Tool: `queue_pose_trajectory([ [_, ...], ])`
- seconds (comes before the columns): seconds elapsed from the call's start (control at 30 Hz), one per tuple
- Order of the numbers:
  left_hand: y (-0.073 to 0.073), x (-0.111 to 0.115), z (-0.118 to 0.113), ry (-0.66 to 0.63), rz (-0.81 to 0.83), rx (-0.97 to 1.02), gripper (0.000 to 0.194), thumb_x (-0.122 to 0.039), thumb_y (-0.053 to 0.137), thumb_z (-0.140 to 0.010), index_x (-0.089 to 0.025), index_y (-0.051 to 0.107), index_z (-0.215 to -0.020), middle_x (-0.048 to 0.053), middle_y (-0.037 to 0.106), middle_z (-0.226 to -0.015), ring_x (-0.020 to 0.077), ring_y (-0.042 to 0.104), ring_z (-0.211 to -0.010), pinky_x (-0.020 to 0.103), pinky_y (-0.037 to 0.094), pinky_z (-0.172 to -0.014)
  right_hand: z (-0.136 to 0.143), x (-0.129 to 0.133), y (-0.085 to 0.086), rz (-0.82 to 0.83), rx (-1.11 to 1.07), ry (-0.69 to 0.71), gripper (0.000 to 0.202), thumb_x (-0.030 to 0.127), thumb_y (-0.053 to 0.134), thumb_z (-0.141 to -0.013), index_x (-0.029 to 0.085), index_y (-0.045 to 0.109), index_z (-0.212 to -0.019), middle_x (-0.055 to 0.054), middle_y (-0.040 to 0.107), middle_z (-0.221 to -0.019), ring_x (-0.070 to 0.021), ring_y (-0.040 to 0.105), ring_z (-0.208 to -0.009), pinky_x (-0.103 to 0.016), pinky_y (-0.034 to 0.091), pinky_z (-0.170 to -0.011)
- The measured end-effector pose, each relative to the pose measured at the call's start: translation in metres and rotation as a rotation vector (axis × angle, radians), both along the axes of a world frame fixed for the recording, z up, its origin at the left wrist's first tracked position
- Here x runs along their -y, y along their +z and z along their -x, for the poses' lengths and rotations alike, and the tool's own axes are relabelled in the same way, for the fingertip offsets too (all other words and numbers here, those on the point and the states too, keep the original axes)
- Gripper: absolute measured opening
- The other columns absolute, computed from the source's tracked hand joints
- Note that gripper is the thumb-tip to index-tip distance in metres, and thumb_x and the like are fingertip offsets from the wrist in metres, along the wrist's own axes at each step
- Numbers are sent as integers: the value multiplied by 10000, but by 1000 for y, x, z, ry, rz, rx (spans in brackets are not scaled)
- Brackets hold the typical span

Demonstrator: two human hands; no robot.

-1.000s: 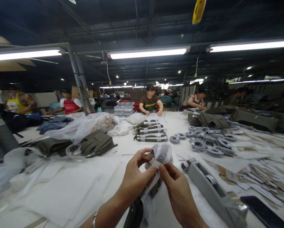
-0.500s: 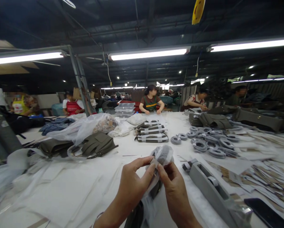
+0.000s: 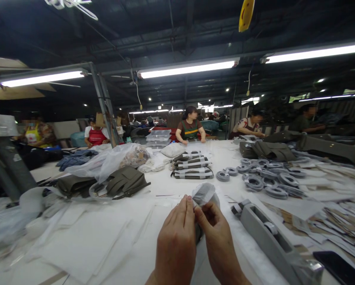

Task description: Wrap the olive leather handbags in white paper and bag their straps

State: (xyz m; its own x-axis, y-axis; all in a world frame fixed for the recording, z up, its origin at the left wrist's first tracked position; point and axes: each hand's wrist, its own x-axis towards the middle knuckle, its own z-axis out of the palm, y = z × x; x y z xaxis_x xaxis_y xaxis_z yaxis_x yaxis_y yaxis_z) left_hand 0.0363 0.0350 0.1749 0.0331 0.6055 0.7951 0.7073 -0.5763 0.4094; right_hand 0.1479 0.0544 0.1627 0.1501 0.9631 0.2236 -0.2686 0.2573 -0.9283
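Note:
Both my hands meet over a bundle wrapped in thin white tissue-like wrapping, with a dark part showing beneath it. My left hand lies against the bundle's left side, fingers pressed together and pointing forward, its back turned toward me. My right hand pinches the wrapping between thumb and curled fingers on the right side. The fingertips of both hands nearly touch, and most of the bundle is hidden under them. A grey tape dispenser stands just right of my right hand.
Coiled grey wrapped straps lie beyond the dispenser. Wrapped dark strips are stacked ahead, and an olive bag piece lies left. White sheets cover the left table. A phone rests at right. Co-workers work across the table.
My left hand has turned from a thumb-and-finger pinch to flattened fingers laid along the wrapping. My right hand keeps its pinch. The view has shifted slightly left.

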Motion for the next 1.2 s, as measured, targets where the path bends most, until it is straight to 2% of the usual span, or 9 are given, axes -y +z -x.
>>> queue_pose_trajectory([
  [0.1, -3, 0, -2, 89, -160, -226, 460, -81, 457, -934, -113, 547, -1384, 148, 596, -1370, 272, 612, -1226, 391, 542, -996, -2, 0, 0, 0, 7, -12, 369, 514, 761, -770, 191, 604, -853, -4, 647, -788, -172, 594, -776, -270, 484, -709],
  [0.2, 3, 1, 3, 45, -133, -249, 446, -118, 463, -945, -101, 542, -1385, 148, 610, -1359, 243, 605, -1236, 356, 535, -1008, -4, 3, 5, 21, 7, 8, 382, 521, 757, -769, 181, 643, -902, -28, 677, -827, -199, 618, -822, -297, 500, -763],
  [0.43, 28, -11, 30, -256, 449, 187, 323, -428, 608, -910, -251, 713, -1159, 48, 722, -1196, 246, 660, -1148, 361, 520, -1018, -14, 9, 20, -18, -75, 193, 375, 450, 715, -841, 201, 677, -1118, -65, 718, -1070, -225, 640, -1023, -354, 483, -965],
  [0.67, 32, -21, 20, -425, 729, 505, 457, -487, 769, -741, -194, 694, -1084, 94, 742, -1086, 290, 685, -1057, 310, 557, -862, -26, 8, 24, -73, 158, 154, 320, 438, 727, -819, 194, 722, -1027, -45, 706, -959, -179, 654, -822, -290, 533, -735],
  [0.83, 28, -19, 10, -358, 851, 703, 596, -530, 835, -627, -198, 672, -1095, 45, 745, -914, 162, 660, -653, 202, 516, -553, -110, -2, 2, -189, 658, -158, 242, 422, 657, -881, 257, 737, -1039, -55, 686, -1208, -228, 591, -1173, -395, 416, -1075],
  [0.9, 28, -19, 10, -321, 860, 762, 609, -541, 853, -590, -222, 671, -1075, 4, 733, -851, 113, 598, -572, 173, 501, -530, -166, -3, -18, -31, 854, -434, 277, 441, 642, -865, 240, 737, -1030, -88, 621, -1342, -269, 505, -1300, -456, 328, -1146],
  [0.97, 28, -20, 12, -286, 855, 798, 623, -554, 865, -560, -244, 669, -1062, -24, 720, -816, 94, 567, -558, 149, 494, -526, -219, 0, -39, 182, 929, -579, 292, 467, 664, -811, 209, 756, -912, -127, 562, -1413, -320, 409, -1384, -490, 226, -1192],
  [1.07, 27, -22, 13, -246, 862, 815, 646, -572, 869, -535, -260, 668, -1065, -38, 714, -810, 79, 539, -544, 117, 458, -481, -271, 8, -63, 363, 913, -551, 378, 553, 701, -719, 182, 756, -675, -187, 615, -1337, -422, 407, -1369, -549, 198, -1179],
  [1.2, 27, -23, 12, -243, 882, 807, 657, -566, 866, -534, -265, 668, -1084, -33, 719, -841, 94, 586, -607, 99, 455, -487, -285, 16, -77, 499, 801, -380, 458, 650, 657, -707, 213, 792, -683, -142, 678, -1273, -371, 550, -1264, -463, 364, -1096],
])
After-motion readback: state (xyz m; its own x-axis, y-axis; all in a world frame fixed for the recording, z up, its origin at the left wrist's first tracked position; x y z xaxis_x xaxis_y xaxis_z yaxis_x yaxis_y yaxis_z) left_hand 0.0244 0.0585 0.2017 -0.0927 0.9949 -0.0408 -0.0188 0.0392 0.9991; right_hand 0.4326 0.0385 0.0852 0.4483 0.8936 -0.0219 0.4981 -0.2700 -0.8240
